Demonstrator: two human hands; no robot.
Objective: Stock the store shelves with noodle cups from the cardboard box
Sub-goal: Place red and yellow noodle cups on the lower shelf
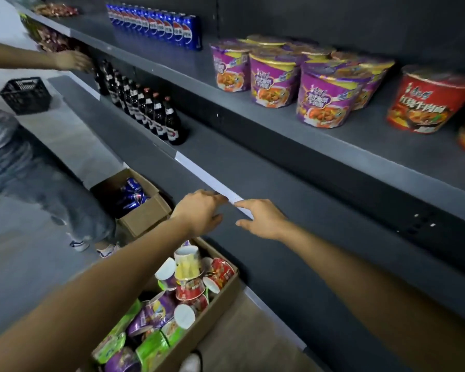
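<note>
Currently, the left hand is held above the front edge of the lower shelf, fingers loosely curled and gripping nothing. The right hand is just beside it over the same edge, fingers relaxed and spread, likewise empty. Both sets of fingertips lie at the white strip along the shelf lip; contact cannot be told.

Below the left forearm, on the floor, stands the open box. It is filled with a jumble of noodle cups in purple, green, red and yellow, many on their sides. On the upper shelf, purple cups stand upright in a group, with red cups to their right.

Further left, cans stand on that shelf and bottles on the lower one. A second box holding cans sits on the floor near another person; a crate lies beyond.
</note>
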